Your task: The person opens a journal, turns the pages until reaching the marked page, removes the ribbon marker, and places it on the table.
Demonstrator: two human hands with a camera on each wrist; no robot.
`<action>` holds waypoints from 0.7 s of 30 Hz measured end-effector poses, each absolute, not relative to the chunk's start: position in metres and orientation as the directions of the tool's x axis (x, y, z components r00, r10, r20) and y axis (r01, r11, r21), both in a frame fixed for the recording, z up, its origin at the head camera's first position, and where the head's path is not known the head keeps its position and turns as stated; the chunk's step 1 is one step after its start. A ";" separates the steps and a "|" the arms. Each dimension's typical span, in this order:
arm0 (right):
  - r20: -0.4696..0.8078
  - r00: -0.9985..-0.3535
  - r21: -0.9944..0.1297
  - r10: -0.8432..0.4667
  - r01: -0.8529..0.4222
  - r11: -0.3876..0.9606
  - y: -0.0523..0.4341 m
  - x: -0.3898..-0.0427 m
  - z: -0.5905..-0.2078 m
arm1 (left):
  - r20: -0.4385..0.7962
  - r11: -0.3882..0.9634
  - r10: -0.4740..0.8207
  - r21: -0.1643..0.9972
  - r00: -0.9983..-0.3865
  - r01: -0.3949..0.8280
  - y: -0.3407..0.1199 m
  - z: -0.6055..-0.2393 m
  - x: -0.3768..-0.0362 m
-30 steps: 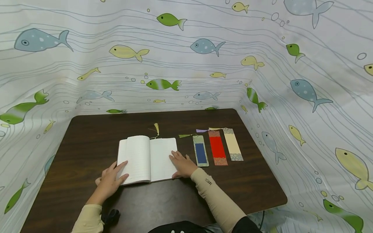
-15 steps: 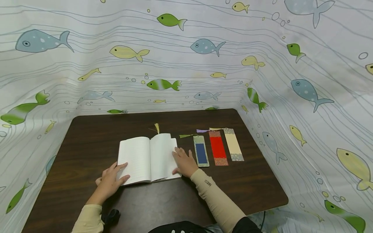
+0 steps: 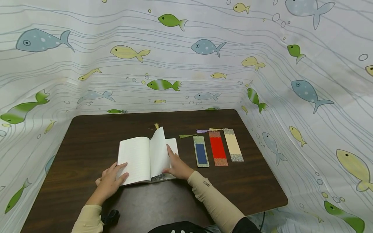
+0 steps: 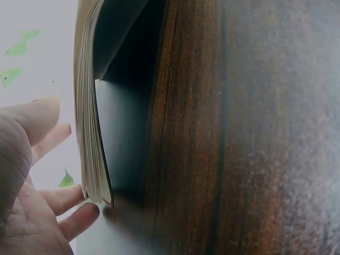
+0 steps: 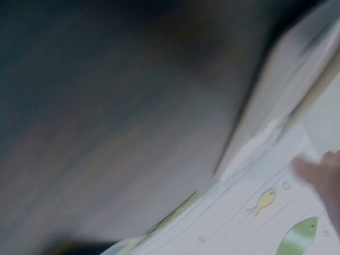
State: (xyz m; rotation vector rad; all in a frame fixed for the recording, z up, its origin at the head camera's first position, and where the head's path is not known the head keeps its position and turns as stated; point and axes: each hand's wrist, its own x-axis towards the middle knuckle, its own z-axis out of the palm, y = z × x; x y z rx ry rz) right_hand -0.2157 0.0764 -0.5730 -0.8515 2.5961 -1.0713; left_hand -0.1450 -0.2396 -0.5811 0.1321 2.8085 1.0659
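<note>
An open notebook (image 3: 134,158) with white pages lies on the dark wooden table. My left hand (image 3: 110,179) rests at its left edge, thumb and forefinger on the lined page. In the left wrist view, two fingers (image 4: 79,220) reach the end of the page block. My right hand (image 3: 178,166), fingers extended, touches a raised page (image 3: 158,152) that bends leftward from the right side. Beneath that page a grey patterned strip (image 3: 158,177) shows at the bottom. A yellow tassel (image 3: 156,126) sticks out past the top of the notebook. The right wrist view is blurred.
Right of the notebook lie three bookmarks with tassels: a blue and green one (image 3: 200,152), a red one (image 3: 218,149) and a cream one (image 3: 233,144). A fish-patterned cloth (image 3: 180,64) surrounds the table (image 3: 247,191). Near my left wrist is a black object (image 3: 111,216).
My right hand has moved left, and the right-hand page has lifted and curled leftward, uncovering the grey patterned strip. My left hand has stayed in place.
</note>
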 end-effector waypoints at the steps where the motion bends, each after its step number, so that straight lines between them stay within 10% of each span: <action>1: 0.023 -0.798 -0.740 -0.602 -0.419 0.527 0.074 -0.213 -0.571 | -0.090 0.744 0.129 0.668 -0.987 0.037 -0.239 -0.581 -0.145; 6: 0.028 -0.703 -0.782 -0.711 -0.458 0.422 0.057 -0.202 -0.563 | -0.089 0.731 0.133 0.681 -0.987 0.037 -0.239 -0.581 -0.145; 21: -0.065 -0.510 -0.366 -0.858 -0.788 0.496 0.028 -0.181 -0.568 | -0.110 0.724 0.102 0.690 -0.989 -0.002 -0.239 -0.580 -0.146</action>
